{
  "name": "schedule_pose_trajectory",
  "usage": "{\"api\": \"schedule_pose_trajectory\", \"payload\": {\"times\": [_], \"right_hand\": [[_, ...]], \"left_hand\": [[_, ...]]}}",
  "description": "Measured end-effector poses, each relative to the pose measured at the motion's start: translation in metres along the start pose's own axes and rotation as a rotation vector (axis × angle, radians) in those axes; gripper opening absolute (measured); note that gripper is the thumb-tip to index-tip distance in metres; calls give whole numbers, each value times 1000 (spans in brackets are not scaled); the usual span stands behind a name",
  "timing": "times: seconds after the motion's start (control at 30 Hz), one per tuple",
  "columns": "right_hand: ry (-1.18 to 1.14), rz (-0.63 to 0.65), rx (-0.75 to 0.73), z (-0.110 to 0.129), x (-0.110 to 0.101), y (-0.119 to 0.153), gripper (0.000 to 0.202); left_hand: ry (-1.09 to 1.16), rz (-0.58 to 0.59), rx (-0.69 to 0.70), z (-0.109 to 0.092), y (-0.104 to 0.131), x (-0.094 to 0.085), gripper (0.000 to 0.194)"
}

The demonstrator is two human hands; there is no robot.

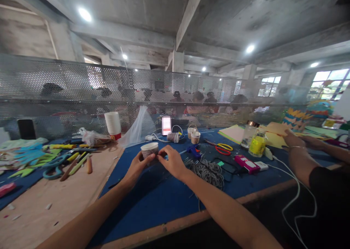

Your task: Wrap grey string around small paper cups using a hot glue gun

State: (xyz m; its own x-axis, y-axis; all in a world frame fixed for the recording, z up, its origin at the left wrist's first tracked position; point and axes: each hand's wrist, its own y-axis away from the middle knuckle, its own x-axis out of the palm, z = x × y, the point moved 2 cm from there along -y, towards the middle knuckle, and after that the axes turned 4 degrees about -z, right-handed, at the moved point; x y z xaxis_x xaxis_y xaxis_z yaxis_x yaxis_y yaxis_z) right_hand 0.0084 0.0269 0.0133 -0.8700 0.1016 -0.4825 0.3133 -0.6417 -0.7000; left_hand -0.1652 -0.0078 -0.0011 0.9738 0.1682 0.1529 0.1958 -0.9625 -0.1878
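Note:
Above the blue mat, my left hand [137,167] grips a small white paper cup [149,148] from its left side, mouth upward. The cup's wall looks wrapped in greyish cord. My right hand [172,159] is closed in a pinch at the cup's right side; what lies between the fingertips is too small to tell. To the right of my right forearm lies a tangled heap of grey cord [207,172]. Behind the hands, a cord-wrapped cup [173,137] rests on its side, near two small cups with handles, the front one [195,137] upright.
Blue glue gun [194,151], red-and-yellow scissors [224,148], a magenta box [247,164] and a yellow liquid bottle [257,144] lie rightward. Leftward are a cup stack [113,125], blue-handled scissors [54,167] and tools. A lit phone [166,125] stands behind. Another person's arm [298,156] reaches in at right.

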Motion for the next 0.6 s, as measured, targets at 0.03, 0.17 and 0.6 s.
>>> {"api": "schedule_pose_trajectory", "payload": {"times": [0.03,0.17,0.6], "right_hand": [[6,1,-6,0,0,0,8],[15,0,-2,0,0,0,8],[-22,-73,41,-6,-4,-3,5]], "left_hand": [[-6,-5,0,0,0,0,71],[11,0,-21,-1,1,0,68],[16,37,-44,9,-4,-6,70]]}}
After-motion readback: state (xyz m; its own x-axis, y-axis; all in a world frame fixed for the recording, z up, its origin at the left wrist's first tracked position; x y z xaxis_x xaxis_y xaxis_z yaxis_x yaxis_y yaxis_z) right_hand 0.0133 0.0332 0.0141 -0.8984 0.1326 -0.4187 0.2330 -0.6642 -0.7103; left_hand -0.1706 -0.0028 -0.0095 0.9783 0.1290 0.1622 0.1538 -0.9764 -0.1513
